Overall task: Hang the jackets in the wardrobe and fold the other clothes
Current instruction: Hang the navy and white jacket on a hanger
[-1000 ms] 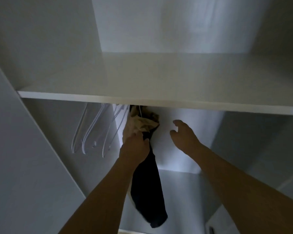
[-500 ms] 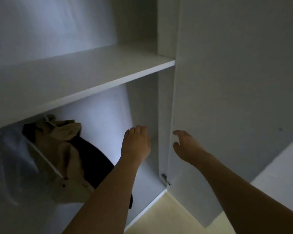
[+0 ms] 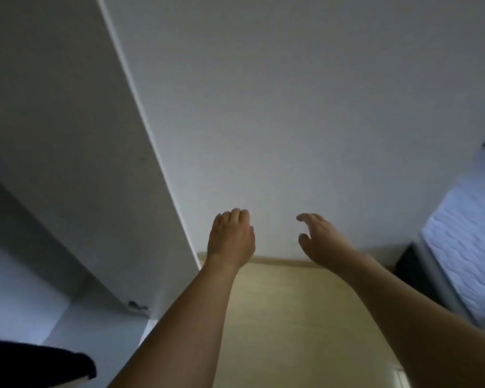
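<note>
L hand: my left hand [image 3: 231,236] is raised before the white wall [image 3: 305,107], fingers loosely curled, holding nothing.
R hand: my right hand [image 3: 318,240] is just beside it, apart, fingers spread and relaxed, holding nothing.
Wardrobe: white door panel [image 3: 67,121] at left, hinge [image 3: 137,306] near its base.
Jacket: dark cloth [image 3: 39,362] at bottom-left corner; can't tell if it's a jacket.
Floor: pale wood floor [image 3: 291,317] below.
Bed: white quilted mattress [image 3: 471,236] at right.

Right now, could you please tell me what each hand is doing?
Left hand: open, fingers loosely curled, holding nothing.
Right hand: open, fingers relaxed, holding nothing.
</note>
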